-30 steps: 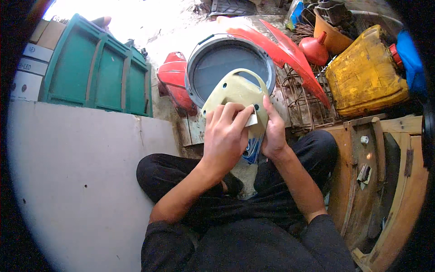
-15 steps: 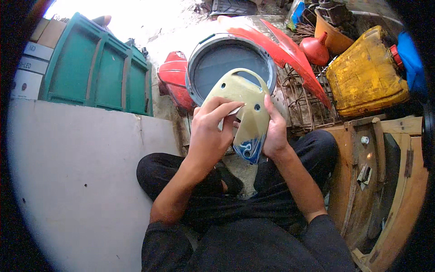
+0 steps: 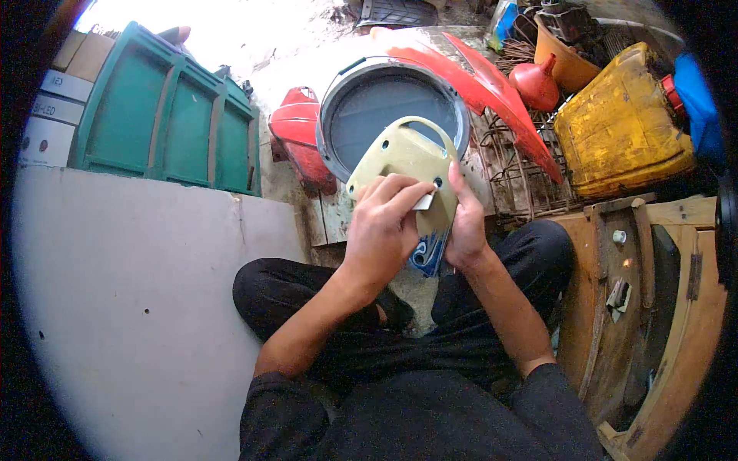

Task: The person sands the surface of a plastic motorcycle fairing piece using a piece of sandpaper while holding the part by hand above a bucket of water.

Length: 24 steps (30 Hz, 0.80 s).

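Panel: I see a pale olive molded panel point(image 3: 407, 157) at the middle of the frame, tilted, its looped end toward the top and dark holes showing in its face.
Blue patch: glossy blue and white marking point(image 3: 425, 255) covers the panel's lower end.
Left hand: my view shows the left hand point(image 3: 387, 219) pinching a small white piece point(image 3: 423, 202) between thumb and fingers, against the panel's face, near a hole.
Right hand: I see the right hand point(image 3: 466, 223) gripping the panel's right edge, thumb upward; its fingers are mostly hidden from me.
Bucket: a round grey bucket point(image 3: 326, 134) with a thin handle sits at upper center, partly behind the panel.
Red parts: one red part point(image 3: 295, 123) lies just left of the bucket; a long pointed red part point(image 3: 492, 86) lies to its right.
Upper right: I find a red funnel point(image 3: 536, 84) and a stained yellow jerrycan point(image 3: 621, 127).
Left side: a green ribbed panel point(image 3: 127, 100) stands behind a white board point(image 3: 146, 269).
Lower right: a wooden frame point(image 3: 696, 269).
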Each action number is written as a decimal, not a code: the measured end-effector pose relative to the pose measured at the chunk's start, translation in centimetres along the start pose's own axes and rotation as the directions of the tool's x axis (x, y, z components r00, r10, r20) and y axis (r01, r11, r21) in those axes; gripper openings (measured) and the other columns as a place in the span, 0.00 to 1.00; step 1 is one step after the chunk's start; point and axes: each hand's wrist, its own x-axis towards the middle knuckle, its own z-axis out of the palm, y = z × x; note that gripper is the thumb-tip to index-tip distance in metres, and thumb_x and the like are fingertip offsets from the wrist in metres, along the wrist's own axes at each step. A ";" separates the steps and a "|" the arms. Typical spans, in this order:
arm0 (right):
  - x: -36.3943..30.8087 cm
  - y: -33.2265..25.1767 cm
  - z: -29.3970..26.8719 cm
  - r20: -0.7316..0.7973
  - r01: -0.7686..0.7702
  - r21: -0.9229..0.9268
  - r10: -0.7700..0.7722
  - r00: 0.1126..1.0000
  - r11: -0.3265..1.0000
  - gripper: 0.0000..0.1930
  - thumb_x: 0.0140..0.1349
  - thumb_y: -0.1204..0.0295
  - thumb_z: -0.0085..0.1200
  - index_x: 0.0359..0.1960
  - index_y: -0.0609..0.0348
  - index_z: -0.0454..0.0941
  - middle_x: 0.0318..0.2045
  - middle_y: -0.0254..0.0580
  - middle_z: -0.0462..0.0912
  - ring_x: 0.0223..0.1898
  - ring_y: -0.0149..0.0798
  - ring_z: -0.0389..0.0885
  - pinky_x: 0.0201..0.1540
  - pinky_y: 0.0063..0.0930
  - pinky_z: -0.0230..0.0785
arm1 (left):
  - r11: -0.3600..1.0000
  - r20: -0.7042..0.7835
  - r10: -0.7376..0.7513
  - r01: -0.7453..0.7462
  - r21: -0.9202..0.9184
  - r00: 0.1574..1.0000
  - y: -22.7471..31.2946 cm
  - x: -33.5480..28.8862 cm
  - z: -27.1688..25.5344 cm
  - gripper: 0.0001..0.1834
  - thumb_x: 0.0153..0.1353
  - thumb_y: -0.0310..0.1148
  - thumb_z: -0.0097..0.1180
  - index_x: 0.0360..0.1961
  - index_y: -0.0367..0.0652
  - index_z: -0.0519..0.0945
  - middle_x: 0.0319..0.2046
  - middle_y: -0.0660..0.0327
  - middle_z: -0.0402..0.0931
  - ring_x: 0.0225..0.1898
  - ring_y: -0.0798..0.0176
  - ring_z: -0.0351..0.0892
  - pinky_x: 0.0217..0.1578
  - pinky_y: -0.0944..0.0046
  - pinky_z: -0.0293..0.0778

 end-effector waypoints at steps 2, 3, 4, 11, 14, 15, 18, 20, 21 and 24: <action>0.2 0.1 -0.5 0.007 -0.007 0.016 0.007 1.000 1.000 0.31 0.75 0.49 0.30 0.65 0.63 0.63 0.57 0.48 0.76 0.57 0.43 0.76 0.61 0.38 0.68 | 0.999 0.038 0.000 0.002 -0.048 0.999 0.5 -0.2 0.1 0.20 0.46 0.14 0.55 0.41 0.43 0.85 0.36 0.55 0.81 0.38 0.50 0.81 0.42 0.55 0.74; 0.2 0.1 -0.6 0.011 -0.011 0.023 0.011 1.000 1.000 0.31 0.75 0.49 0.30 0.65 0.63 0.63 0.56 0.48 0.76 0.57 0.43 0.76 0.61 0.38 0.68 | 0.998 0.066 -0.004 0.008 -0.060 0.998 0.5 -0.2 0.0 0.21 0.45 0.14 0.54 0.41 0.43 0.85 0.35 0.55 0.81 0.39 0.50 0.81 0.42 0.55 0.74; 0.2 0.0 -0.5 0.018 0.000 -0.001 0.000 1.000 1.000 0.31 0.75 0.49 0.30 0.65 0.63 0.63 0.56 0.49 0.76 0.56 0.43 0.77 0.61 0.37 0.68 | 0.997 0.094 -0.007 0.014 -0.072 0.996 0.5 -0.2 -0.1 0.21 0.45 0.14 0.54 0.40 0.42 0.85 0.35 0.55 0.81 0.39 0.50 0.81 0.42 0.55 0.74; 0.1 -0.5 0.2 0.033 0.027 -0.019 -0.026 0.999 0.999 0.32 0.73 0.45 0.32 0.64 0.59 0.65 0.55 0.47 0.77 0.53 0.44 0.79 0.57 0.39 0.72 | 0.969 0.255 -0.099 0.152 -0.197 0.962 0.3 0.6 -2.5 0.16 0.50 0.16 0.56 0.40 0.42 0.85 0.35 0.55 0.81 0.39 0.52 0.82 0.43 0.59 0.73; 0.0 -0.5 0.0 0.023 0.019 0.000 -0.019 1.000 1.000 0.32 0.73 0.45 0.32 0.65 0.59 0.64 0.56 0.47 0.77 0.53 0.44 0.79 0.58 0.40 0.71 | 0.981 0.129 -0.115 0.133 -0.142 0.985 -0.7 0.9 -2.4 0.14 0.54 0.18 0.58 0.40 0.43 0.85 0.36 0.55 0.82 0.39 0.53 0.82 0.44 0.59 0.73; 0.0 -0.7 0.0 0.020 0.015 0.008 -0.015 1.000 1.000 0.32 0.73 0.45 0.32 0.65 0.59 0.64 0.56 0.46 0.77 0.53 0.44 0.78 0.58 0.40 0.70 | 0.991 0.068 -0.090 0.096 -0.093 0.994 -0.9 0.9 -2.2 0.13 0.55 0.19 0.58 0.41 0.44 0.86 0.36 0.55 0.82 0.39 0.53 0.82 0.44 0.59 0.73; 0.0 -0.8 -0.3 0.086 0.006 0.099 -0.015 0.996 0.995 0.33 0.73 0.45 0.32 0.65 0.59 0.63 0.57 0.47 0.76 0.54 0.44 0.78 0.60 0.41 0.69 | 0.997 0.004 0.012 -0.012 0.082 1.000 -0.7 0.5 -1.6 0.19 0.47 0.21 0.60 0.42 0.47 0.85 0.38 0.60 0.80 0.42 0.56 0.79 0.45 0.59 0.68; 0.1 -1.0 0.0 0.073 0.021 0.140 -0.032 0.997 0.990 0.33 0.73 0.45 0.33 0.65 0.59 0.63 0.57 0.47 0.76 0.55 0.44 0.77 0.60 0.40 0.69 | 0.984 0.000 0.098 -0.097 0.150 0.995 -0.8 0.2 -1.0 0.21 0.43 0.24 0.61 0.42 0.51 0.85 0.38 0.65 0.79 0.42 0.60 0.78 0.43 0.60 0.65; 0.1 -1.1 0.0 0.062 0.032 0.159 -0.043 0.997 0.987 0.33 0.73 0.45 0.33 0.65 0.59 0.63 0.58 0.47 0.75 0.56 0.44 0.77 0.59 0.40 0.69 | 0.980 0.043 0.115 -0.120 0.157 0.992 -0.6 0.1 -1.0 0.20 0.43 0.24 0.61 0.41 0.51 0.85 0.37 0.66 0.79 0.42 0.60 0.78 0.43 0.60 0.65; 0.2 -1.5 -0.5 0.022 0.057 0.140 -0.061 0.998 0.989 0.33 0.73 0.45 0.33 0.65 0.60 0.63 0.58 0.46 0.75 0.56 0.43 0.76 0.58 0.39 0.70 | 0.976 0.211 0.125 -0.158 0.149 0.969 0.7 0.2 -1.8 0.17 0.44 0.23 0.60 0.38 0.51 0.85 0.35 0.68 0.78 0.40 0.62 0.77 0.41 0.60 0.63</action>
